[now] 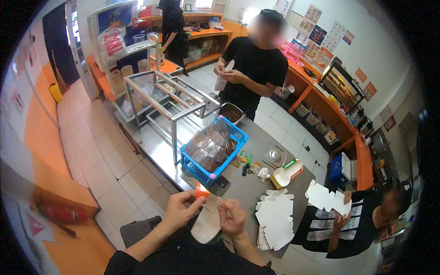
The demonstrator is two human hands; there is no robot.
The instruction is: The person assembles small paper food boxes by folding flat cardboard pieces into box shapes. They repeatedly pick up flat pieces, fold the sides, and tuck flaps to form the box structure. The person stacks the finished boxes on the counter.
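Both my hands grip a cardboard food carton (205, 225), white inside with an orange panel at its top end, held just off the near table edge. My left hand (184, 210) pinches its orange upper end between thumb and fingers. On the other side, my right hand (232, 218) is closed on the carton's right edge. To the right of it lies a stack of flat white carton blanks (276, 220). Beyond the stack is a folded yellow and green carton (285, 175). A dark phone (220, 185) lies just past my hands.
A blue basket (196, 170) of clear-wrapped brown items stands beside a metal frame (173, 133). A metal lid (275, 156) and crumpled tissue (263, 173) lie rightward. One person (256, 68) stands across the table; another at right holds a blank (323, 198).
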